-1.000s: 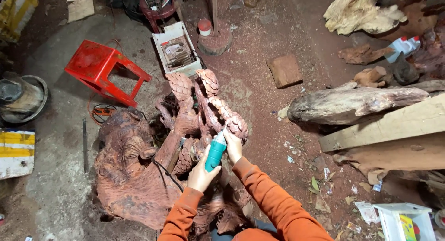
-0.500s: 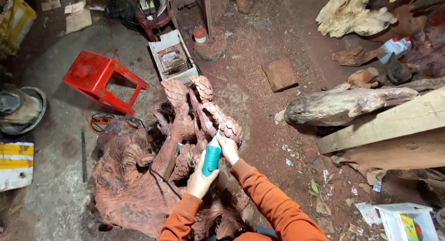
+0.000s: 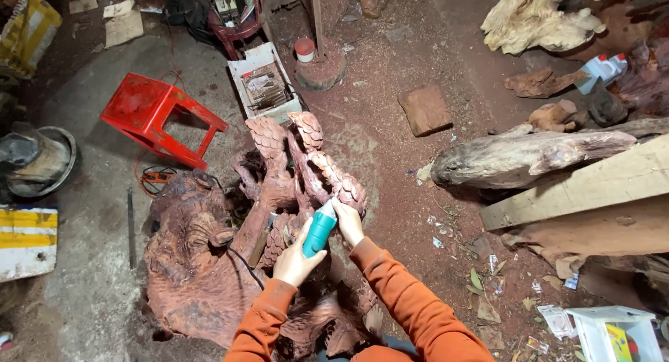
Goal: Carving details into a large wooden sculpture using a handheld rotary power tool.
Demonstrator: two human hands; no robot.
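A large reddish-brown wood carving [image 3: 209, 264] with scaled bird shapes stands on the floor in front of me. My left hand [image 3: 296, 259] grips the rear of a teal handheld rotary tool [image 3: 320, 229], whose dark cord runs down to the left. My right hand [image 3: 348, 221] wraps around the tool's front end, its tip pressed against a scaled part of the carving [image 3: 345, 188]. Both sleeves are orange.
A red plastic stool [image 3: 150, 114] lies tipped at upper left, a white crate [image 3: 261, 83] behind the carving. A log [image 3: 523, 156] and a pale plank [image 3: 592, 184] lie to the right. A wood block [image 3: 425, 110] and scraps dot the dusty floor.
The view has shifted slightly, so everything sits a little lower and to the right. Both hands stay on the teal tool at the same spot on the carving.
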